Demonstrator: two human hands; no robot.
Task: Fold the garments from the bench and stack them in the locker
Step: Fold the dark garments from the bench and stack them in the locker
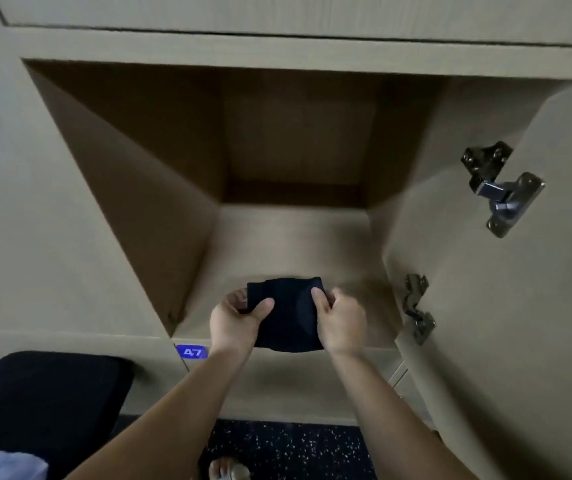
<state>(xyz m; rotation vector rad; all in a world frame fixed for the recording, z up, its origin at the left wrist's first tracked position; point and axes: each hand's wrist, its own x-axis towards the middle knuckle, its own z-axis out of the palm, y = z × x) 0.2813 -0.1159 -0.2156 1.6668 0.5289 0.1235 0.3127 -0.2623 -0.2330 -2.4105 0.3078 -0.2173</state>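
Head view, items as they stand:

1. Folded garment (286, 313): dark, small, roughly square bundle. It sits at the front edge of the open locker's floor, with its near edge over the front lip. Whether it rests on the floor or is held just above it cannot be told.
2. Your left hand (234, 320): grips the garment's left side, thumb on top, fingers curled underneath.
3. Your right hand (341, 323): grips the garment's right side, thumb pressed on the top face, fingers curled below.
4. Locker (295, 237): beige compartment, open, with a dark back wall. The only thing seen in it is the garment at its front.
5. Locker door (485, 306): swung open to the right, inner face towards you.
6. Upper hinge (502, 188) and lower hinge (418, 310): metal, both on the door's inner side.
7. Number tag (191, 351): blue, reads 47, just below the locker's lower left corner.
8. Bench (45, 393): black padded top, lower left, well apart from the hands.
9. Pale cloth (11, 465): lies on the bench's near end, partly cut off by the frame edge.
10. Floor (295, 448): dark and speckled, below the lockers.
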